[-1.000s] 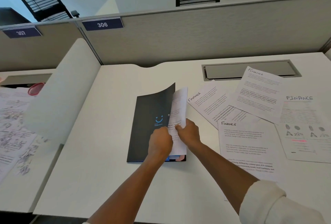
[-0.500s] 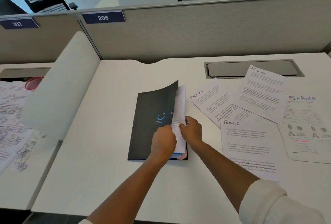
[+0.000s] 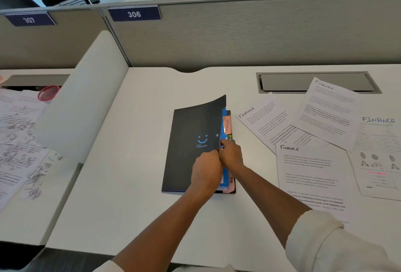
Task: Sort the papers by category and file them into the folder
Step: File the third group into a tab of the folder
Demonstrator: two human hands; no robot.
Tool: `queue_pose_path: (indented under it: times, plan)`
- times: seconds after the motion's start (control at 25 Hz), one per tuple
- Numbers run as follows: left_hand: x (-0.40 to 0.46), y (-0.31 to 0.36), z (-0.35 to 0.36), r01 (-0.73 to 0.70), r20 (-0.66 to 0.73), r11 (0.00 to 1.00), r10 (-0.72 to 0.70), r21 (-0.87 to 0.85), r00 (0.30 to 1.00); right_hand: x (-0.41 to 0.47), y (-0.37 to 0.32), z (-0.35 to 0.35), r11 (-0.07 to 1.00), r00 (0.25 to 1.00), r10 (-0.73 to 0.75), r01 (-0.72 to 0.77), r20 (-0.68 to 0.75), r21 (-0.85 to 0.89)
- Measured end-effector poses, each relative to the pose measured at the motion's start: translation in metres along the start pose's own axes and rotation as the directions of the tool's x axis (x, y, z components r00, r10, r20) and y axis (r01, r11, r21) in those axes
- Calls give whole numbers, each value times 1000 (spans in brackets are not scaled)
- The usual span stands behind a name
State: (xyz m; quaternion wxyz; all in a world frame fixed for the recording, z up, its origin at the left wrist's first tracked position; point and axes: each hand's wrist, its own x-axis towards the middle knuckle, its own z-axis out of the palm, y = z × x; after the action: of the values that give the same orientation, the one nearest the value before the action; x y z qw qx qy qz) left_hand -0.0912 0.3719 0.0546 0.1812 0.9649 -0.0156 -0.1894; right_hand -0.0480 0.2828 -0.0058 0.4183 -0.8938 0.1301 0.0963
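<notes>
Our left hand (image 3: 206, 168) pinches the folder (image 3: 191, 148) cover's edge; our right hand (image 3: 231, 154) fingers curl among its tabs; 4 Finance sheets (image 3: 312, 176) lie beside.

The dark, near-black folder (image 3: 191, 139) has a thin, flexible cover with a smooth matt finish, probably plastic. Blue inner sheets (image 3: 223, 128) look slick, and a pale orange paper tab (image 3: 227, 125) carries handwriting. The white printed paper sheets (image 3: 312, 174) lie flat and matt. The white desk top (image 3: 138, 163) is smooth laminate; the grey partition (image 3: 238, 37) looks cloth-covered and finely textured.
</notes>
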Motion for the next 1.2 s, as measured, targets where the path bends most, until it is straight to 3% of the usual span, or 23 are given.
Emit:
queue_pose_path:
  times: [0.24,0.36,0.6,0.72,1.0,1.2]
  plan:
    - [3,-5,4,7,3,999,-7,-36,1000,7,6,7,1000,999,2,-3,50,15]
    - [4,-7,5,20,-9,998,-20,-53,1000,7,12,4,998,995,40,-45,89,53]
    - [10,-7,18,84,50,990,-78,-114,996,14,29,-19,980,987,158,-159,16,124]
    - [14,-7,24,82,58,993,-77,-90,995,10,38,-19,976,981,181,-188,67,114]
    - [18,-1,22,50,37,998,-49,-30,998,-5,34,-5,992,984,128,-129,127,3]
    - [17,6,32,41,32,999,-42,35,999,-5,39,-22,985,993,105,-111,48,130]
